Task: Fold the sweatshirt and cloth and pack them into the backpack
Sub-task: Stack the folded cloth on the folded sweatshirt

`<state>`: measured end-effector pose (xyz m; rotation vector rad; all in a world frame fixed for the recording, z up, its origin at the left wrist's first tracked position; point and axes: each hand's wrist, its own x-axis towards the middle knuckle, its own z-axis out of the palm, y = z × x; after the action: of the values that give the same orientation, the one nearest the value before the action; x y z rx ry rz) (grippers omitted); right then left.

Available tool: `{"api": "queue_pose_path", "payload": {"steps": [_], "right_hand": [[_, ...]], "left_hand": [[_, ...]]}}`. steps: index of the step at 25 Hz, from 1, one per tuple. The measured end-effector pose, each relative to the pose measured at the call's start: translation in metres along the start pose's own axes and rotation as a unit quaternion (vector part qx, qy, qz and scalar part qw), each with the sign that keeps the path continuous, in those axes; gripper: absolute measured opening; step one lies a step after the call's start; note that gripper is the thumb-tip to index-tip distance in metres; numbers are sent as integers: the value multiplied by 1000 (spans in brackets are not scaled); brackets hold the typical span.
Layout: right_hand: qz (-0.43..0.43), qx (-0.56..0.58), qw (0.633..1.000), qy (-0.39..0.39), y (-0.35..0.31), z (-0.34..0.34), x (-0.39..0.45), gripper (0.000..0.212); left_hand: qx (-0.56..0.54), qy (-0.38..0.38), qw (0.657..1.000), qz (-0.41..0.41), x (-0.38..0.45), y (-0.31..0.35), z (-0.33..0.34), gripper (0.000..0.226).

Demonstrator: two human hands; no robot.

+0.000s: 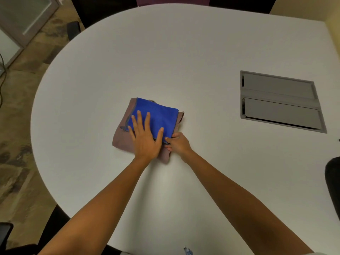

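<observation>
A folded mauve sweatshirt (121,138) lies on the white table (184,52), a little left of centre. A folded blue cloth (160,115) lies flat on top of it. My left hand (145,137) rests flat on the cloth and sweatshirt with fingers spread and straight. My right hand (177,143) pinches the near right corner of the blue cloth, at the stack's right edge. No backpack body is in view; only a small blue zipper pull (187,251) shows at the bottom edge.
A grey recessed cable hatch (279,102) is set into the table at the right. Dark chairs stand at the far edge (73,30), at the right edge (333,181) and at the lower left. Patterned carpet lies to the left.
</observation>
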<state>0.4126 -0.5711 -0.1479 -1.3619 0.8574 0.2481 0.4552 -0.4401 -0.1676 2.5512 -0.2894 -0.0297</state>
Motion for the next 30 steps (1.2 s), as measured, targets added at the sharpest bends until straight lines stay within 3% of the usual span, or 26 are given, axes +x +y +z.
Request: {"api": "queue_pose_path", "payload": {"steps": [3,8,20,30], "right_hand": [[8,-23,1000,4,9,-13,-1,13],[45,-54,997,25,33,-42,-8,7],[40,-61,995,63,65,-88,-43,9],[15,-66,993,100,81,-165,-79,15]], "left_hand": [[95,-103,990,22,-8,-21,20,89],[149,-146,978,21,-2,-24,19,93],[151,-115,982,-20,-37,-2,11,82],[166,-156,971,-66,-89,56,16,76]]}}
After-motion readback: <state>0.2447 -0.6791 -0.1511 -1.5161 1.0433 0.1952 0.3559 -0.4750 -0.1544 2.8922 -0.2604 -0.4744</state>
